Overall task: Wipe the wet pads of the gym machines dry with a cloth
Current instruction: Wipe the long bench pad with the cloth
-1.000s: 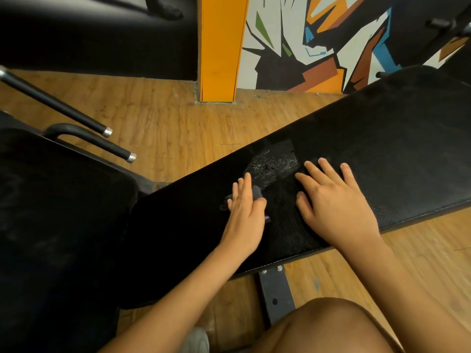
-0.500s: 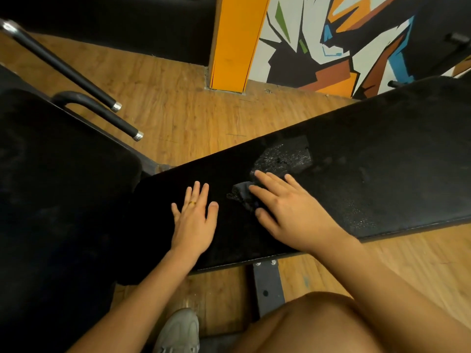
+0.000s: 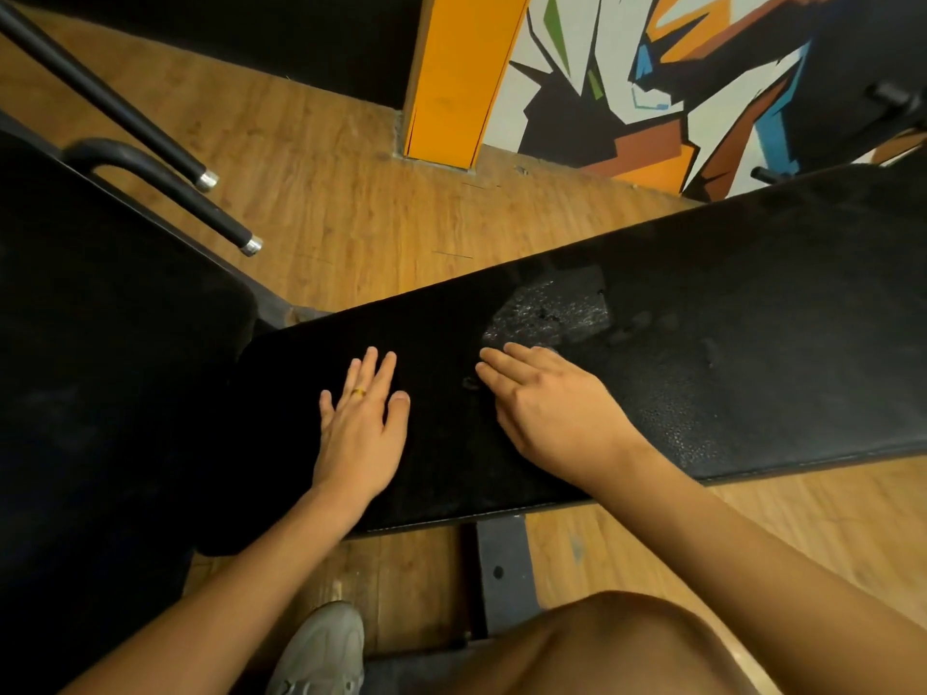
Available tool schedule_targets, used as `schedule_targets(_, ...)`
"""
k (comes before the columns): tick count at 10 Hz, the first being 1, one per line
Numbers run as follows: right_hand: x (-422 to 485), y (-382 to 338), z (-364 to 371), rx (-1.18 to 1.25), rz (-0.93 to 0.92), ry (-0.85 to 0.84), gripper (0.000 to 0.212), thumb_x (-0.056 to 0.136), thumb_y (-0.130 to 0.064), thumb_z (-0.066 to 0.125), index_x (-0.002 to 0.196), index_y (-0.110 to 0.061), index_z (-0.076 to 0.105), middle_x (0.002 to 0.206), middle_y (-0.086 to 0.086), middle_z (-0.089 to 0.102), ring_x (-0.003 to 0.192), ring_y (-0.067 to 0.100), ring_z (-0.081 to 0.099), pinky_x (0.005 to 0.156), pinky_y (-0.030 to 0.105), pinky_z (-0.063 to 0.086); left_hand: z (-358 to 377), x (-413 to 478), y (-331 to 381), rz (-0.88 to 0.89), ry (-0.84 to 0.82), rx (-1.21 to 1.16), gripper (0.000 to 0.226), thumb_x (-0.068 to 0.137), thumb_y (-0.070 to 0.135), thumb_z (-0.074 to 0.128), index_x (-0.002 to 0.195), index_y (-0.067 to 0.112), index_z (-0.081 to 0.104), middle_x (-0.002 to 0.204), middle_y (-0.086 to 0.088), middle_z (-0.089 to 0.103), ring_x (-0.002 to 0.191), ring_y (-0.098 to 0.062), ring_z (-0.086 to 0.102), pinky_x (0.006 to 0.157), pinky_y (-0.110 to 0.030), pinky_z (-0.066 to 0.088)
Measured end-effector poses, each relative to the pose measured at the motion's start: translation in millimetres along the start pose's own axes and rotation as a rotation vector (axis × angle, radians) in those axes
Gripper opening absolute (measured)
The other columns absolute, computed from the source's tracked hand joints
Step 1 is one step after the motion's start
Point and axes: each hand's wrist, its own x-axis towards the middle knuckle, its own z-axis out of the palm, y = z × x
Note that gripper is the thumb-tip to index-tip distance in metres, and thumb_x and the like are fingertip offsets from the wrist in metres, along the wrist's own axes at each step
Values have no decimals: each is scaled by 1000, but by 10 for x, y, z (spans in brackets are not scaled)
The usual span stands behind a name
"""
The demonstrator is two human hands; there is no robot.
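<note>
A long black bench pad (image 3: 752,318) runs from the centre to the right. A wet, glistening patch (image 3: 552,313) lies near its far edge, and fine droplets (image 3: 677,428) show toward the near edge. My left hand (image 3: 361,423) rests flat on the pad's left end, fingers straight, holding nothing. My right hand (image 3: 547,413) lies flat just below the wet patch, fingers straight and pointing left. It presses on a dark cloth (image 3: 470,382); only a small edge of the cloth shows at the fingertips, the rest is hidden under the hand.
A second black pad (image 3: 100,368) fills the left side, with two black metal bars (image 3: 165,183) above it. The bench's steel support (image 3: 501,569) stands on the wooden floor beside my shoe (image 3: 321,649) and knee (image 3: 602,644). An orange pillar (image 3: 456,77) and a painted wall are behind.
My left hand let go of the cloth and moved left to lie flat on the pad. My right hand slid left over the cloth.
</note>
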Motion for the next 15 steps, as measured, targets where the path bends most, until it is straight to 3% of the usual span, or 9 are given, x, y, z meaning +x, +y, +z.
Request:
schedule_targets(2,-101,47,-77,-26,54,-23,46,96,-25,56,137,-5,61,144,13,58,137,35,50,117,49,33,3,-1,-55,30,5,-2,54,107,40,30,160,31,23,169,9,10,155,-6,0,126,-49,0)
schedule_targets(4,31,-44,-45,26,-23,-61,45,93,-20,59,136,-6,63,143,11,59,134,34,54,112,46,41,17,4,-30,23,3,9,54,107,39,30,160,31,22,169,8,10,155,-7,0,126,-49,1)
schedule_targets(6,-450,501,-322,-45,195,44,49,84,-12,67,133,-6,65,140,10,62,129,33,58,110,46,44,29,-6,-48,41,18,0,54,107,40,30,160,31,23,168,9,11,154,-6,0,125,-49,0)
schedule_targets(7,-526,590,-358,-86,313,21,47,90,-14,63,135,-3,62,143,12,59,132,38,53,113,50,40,31,-7,-55,41,10,-9,54,107,40,30,160,31,24,168,9,11,154,-5,0,125,-48,0)
schedule_targets(9,-564,597,-411,-55,280,-50,63,93,-38,33,142,-5,56,150,11,52,143,35,43,116,50,32,24,5,-56,52,18,-12,54,107,39,32,160,30,25,168,8,13,154,-6,1,125,-48,0)
schedule_targets(10,-571,623,-415,-107,278,-77,63,95,-40,28,143,-10,56,152,7,51,146,32,39,117,56,29,31,-2,-68,53,16,-22,54,107,39,32,160,30,26,168,8,13,155,-6,2,125,-49,0)
schedule_targets(14,-183,857,-305,-40,326,-62,48,102,-23,46,145,-3,52,153,13,49,147,36,34,119,55,26,23,4,-62,59,14,-20,54,107,39,32,160,29,26,168,8,13,155,-6,2,125,-49,1)
schedule_targets(15,-379,784,-387,-28,265,-46,45,100,-21,49,142,-6,57,150,10,53,145,34,40,118,53,30,17,-12,-48,61,12,-27,54,107,39,33,159,29,26,168,8,13,154,-6,2,125,-49,1)
